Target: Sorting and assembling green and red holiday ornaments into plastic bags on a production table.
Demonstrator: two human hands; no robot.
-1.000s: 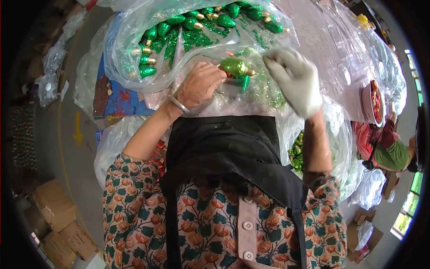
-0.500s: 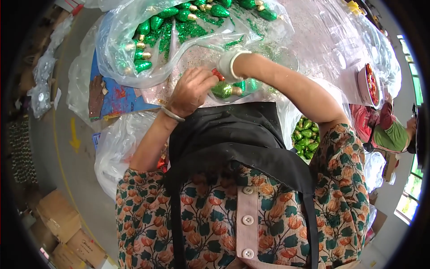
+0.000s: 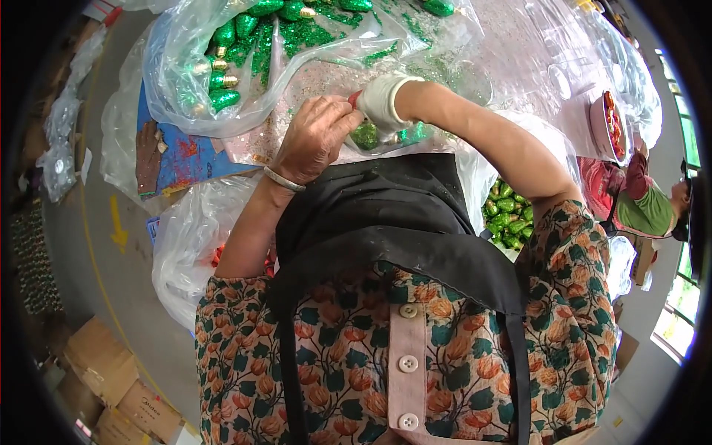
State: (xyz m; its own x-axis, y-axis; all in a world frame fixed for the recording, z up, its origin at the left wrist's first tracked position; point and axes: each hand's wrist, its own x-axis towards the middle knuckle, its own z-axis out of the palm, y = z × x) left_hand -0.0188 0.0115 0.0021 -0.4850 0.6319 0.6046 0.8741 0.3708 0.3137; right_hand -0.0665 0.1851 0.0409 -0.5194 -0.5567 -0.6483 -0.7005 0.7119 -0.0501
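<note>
My left hand (image 3: 315, 139), bare with a bangle at the wrist, is closed, its fingertips pinching at a small red piece (image 3: 354, 99). On the other side my right hand (image 3: 382, 101), in a white glove, meets the same red piece. The glove's fingers curl away from view, and most of the piece is covered. Just below the hands a green glitter bulb ornament (image 3: 365, 136) lies at the table's near edge, partly hidden by the glove. More shiny green (image 3: 415, 133) shows beneath my right wrist.
A clear plastic bag (image 3: 159, 81) holds several green bulb ornaments (image 3: 225, 99) and loose green glitter. A blue board (image 3: 182, 159) is at left. Many green ornaments (image 3: 508, 215) fill a bag beside my right elbow. A pale container (image 3: 602, 127) with red contents stands right, near another person (image 3: 645, 204).
Both hands stay together at the red piece, slightly farther from me. The right glove now covers the bulb ornament's gold base. The whole view has shifted a little.
</note>
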